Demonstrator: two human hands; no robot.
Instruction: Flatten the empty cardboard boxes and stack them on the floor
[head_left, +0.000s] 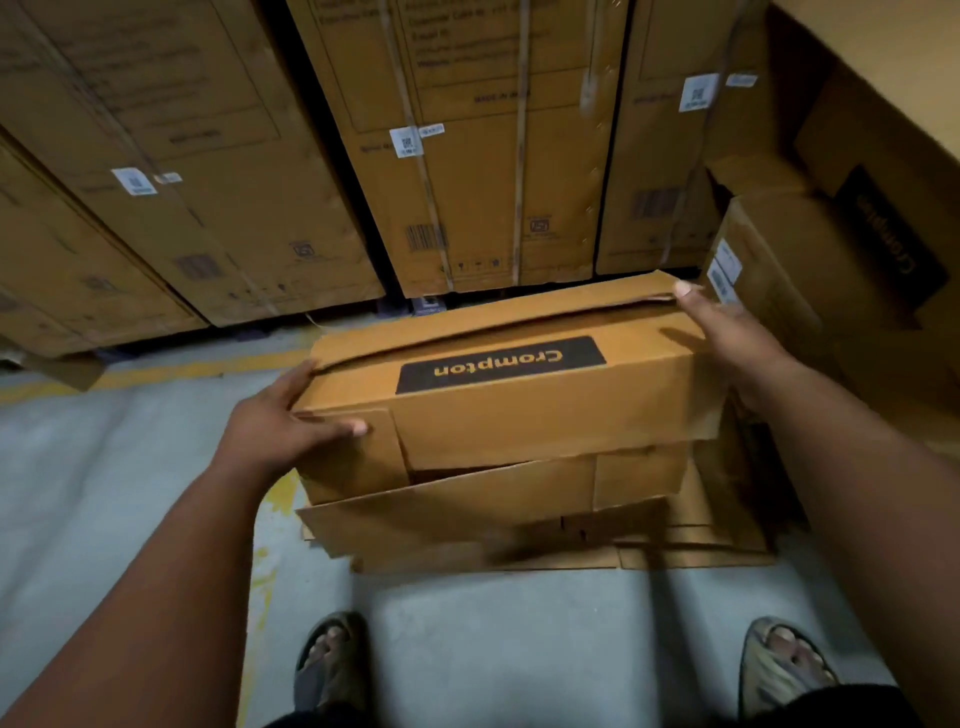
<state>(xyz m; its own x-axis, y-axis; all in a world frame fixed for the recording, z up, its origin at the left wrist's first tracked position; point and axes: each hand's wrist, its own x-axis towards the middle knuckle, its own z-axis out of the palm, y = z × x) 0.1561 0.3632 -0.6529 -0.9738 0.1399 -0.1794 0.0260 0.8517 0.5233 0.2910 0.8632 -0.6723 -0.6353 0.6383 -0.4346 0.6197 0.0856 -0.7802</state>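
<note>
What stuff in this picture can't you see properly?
Head view only:
- Inside the Crompton box: its closed cardboard walls hide it.
- How many flattened boxes lie beneath: edges overlap, blurred.
- Right hand palm: turned away, against the box.
- Small print on the white labels: too small and blurred.
- Tall cartons: tops cut off by the frame.

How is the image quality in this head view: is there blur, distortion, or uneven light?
Head view: light is dim and warm; the Crompton box is fairly sharp, held between the left hand and right hand. The flattened stack under it is smeared by motion blur. The tall cartons behind lean and fan outward, a wide-angle effect, and their print is too soft to read.
</note>
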